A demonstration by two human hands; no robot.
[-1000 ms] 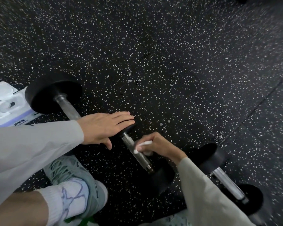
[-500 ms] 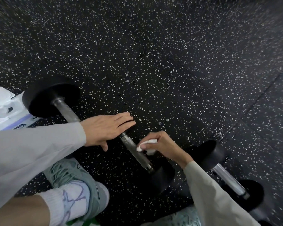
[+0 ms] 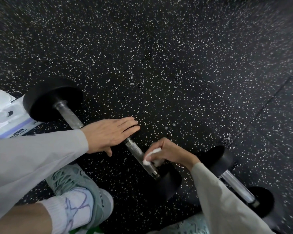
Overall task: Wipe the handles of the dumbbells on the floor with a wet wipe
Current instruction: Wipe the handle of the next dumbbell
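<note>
Three dumbbells with black heads lie on the speckled floor. The middle dumbbell's knurled metal handle point(image 3: 135, 148) runs diagonally between my hands. My left hand point(image 3: 108, 134) lies flat, fingers straight, on the dark head at the handle's far end. My right hand point(image 3: 170, 152) grips a white wet wipe point(image 3: 152, 155) wrapped over the handle close to the near head point(image 3: 170, 183). The left dumbbell point(image 3: 67, 112) shows a bare handle that runs under my left hand. The right dumbbell point(image 3: 235, 187) lies partly behind my right sleeve.
An opened pack of wet wipes point(image 3: 6, 115) sits at the left edge beside the left dumbbell's head. My shoe and white sock point(image 3: 78, 198) stand just below the middle dumbbell. A floor-mat seam point(image 3: 264, 108) runs diagonally at the right.
My right hand has slid the wipe down the handle toward the near head. My left hand has stayed flat on the far head.
</note>
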